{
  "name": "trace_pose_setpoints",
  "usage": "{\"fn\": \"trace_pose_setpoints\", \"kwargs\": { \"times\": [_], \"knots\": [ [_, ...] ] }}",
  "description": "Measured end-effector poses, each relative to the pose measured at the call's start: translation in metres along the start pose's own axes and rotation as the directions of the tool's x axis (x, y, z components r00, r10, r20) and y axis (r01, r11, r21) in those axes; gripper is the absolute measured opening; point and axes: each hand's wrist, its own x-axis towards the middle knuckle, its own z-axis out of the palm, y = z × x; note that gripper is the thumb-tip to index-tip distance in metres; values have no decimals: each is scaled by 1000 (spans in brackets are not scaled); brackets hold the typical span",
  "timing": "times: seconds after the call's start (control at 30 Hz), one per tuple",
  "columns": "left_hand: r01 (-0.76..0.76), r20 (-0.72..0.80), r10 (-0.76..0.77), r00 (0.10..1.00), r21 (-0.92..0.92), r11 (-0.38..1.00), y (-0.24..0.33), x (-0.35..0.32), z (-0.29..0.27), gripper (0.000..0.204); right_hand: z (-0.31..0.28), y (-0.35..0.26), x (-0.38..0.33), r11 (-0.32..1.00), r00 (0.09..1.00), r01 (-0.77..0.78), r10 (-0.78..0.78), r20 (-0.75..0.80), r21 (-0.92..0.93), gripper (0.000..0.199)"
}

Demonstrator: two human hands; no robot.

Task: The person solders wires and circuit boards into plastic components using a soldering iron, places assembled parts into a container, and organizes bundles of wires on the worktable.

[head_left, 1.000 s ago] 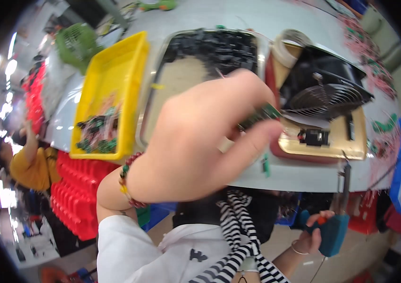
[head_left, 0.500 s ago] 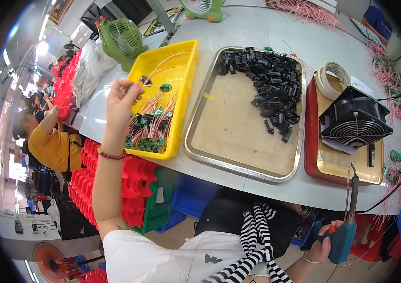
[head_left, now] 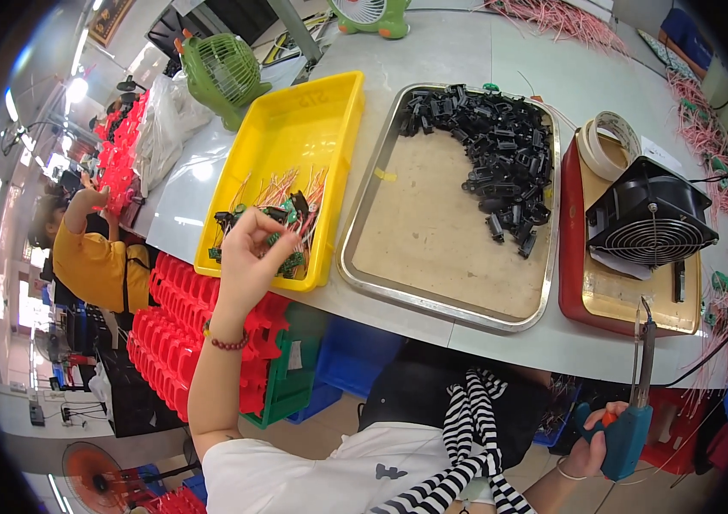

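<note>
My left hand (head_left: pixel 251 257) is over the near part of a yellow tray (head_left: pixel 348 111), its thumb and fingers curled close together. What lies between the fingertips, if anything, is hidden. Beneath and beside it are green circuit boards (head_left: pixel 293 264), black plastic parts (head_left: pixel 299 204) and pink and white wires (head_left: pixel 317 184). My right hand (head_left: pixel 588 445) grips a teal soldering gun (head_left: pixel 627 441) with a red trigger at the lower right. The gun's tip points up toward the table edge.
A metal tray (head_left: pixel 432 300) holds many black plastic housings (head_left: pixel 501 146). To its right, a red box (head_left: pixel 571 283) carries a black fan (head_left: pixel 651 214) and tape rolls (head_left: pixel 608 146). Red racks (head_left: pixel 175 343) stand left below the table. A person in yellow (head_left: pixel 94 265) works farther left.
My left hand has come down and nearer, over the boards in the yellow tray. The long wires and board it held up no longer stretch across the tray's far part. My right hand stays put.
</note>
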Motion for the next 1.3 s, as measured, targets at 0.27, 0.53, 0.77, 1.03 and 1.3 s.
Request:
{"fn": "trace_pose_setpoints", "kwargs": {
  "times": [0.27, 0.53, 0.77, 1.03, 1.3],
  "knots": [
    [102, 239, -198, 951, 364, 926, 13, -9, -9, 22, -3, 1, -2, 999, 1000, -14, 15, 9, -33, 55],
    [-23, 423, -278, 862, 581, 813, 24, 3, -14, 28, -4, -2, 0, 999, 999, 26, -26, 29, 20, 54],
    [-289, 132, 325, 936, 815, 502, 99, -7, 63, 9, 20, -7, 9, 991, 992, 83, -92, -84, -101, 53],
    [-695, 490, 514, 704, 326, 641, 73, 34, 194, 17, 14, -9, 13, 993, 986, 110, -114, -121, -41, 46],
    [-790, 653, 571, 498, 69, 610, 81, 41, 186, 12, 5, -9, 14, 1000, 994, 26, -26, -111, 5, 47]
  ]
}}
